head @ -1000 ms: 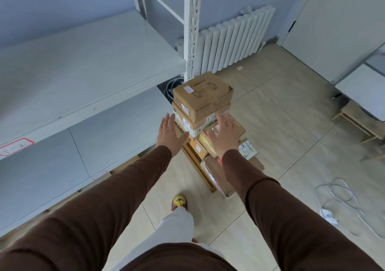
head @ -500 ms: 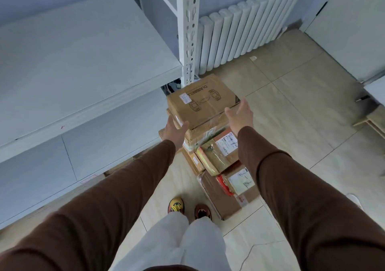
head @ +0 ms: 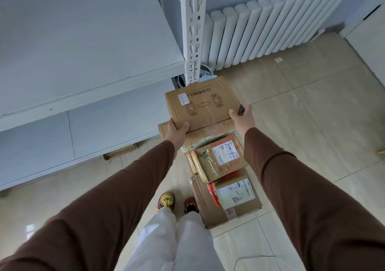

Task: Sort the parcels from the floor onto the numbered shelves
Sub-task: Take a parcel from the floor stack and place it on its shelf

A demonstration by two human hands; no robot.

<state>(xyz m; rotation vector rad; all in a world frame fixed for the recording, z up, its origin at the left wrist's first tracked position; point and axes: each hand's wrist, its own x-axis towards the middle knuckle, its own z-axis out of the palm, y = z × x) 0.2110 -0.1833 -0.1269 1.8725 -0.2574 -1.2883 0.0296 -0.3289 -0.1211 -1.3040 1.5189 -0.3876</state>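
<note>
Left hand (head: 176,130): you've got it clamped on the near left corner of the DUMBBELL box (head: 203,104), thumb on top.
Right hand (head: 242,115): gripping the box's right edge.
DUMBBELL box: top of the parcel stack (head: 218,166) on the floor (head: 302,125), right by the shelf post (head: 192,31).
Lower parcel (head: 235,195): scrawled "2-2", near your shoes.
Shelves (head: 83,41): off to your left.

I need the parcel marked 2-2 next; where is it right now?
In the head view, the parcel marked 2-2 lies low on the floor pile, right of the person's shoes and just nearer than the taped parcel.
</note>
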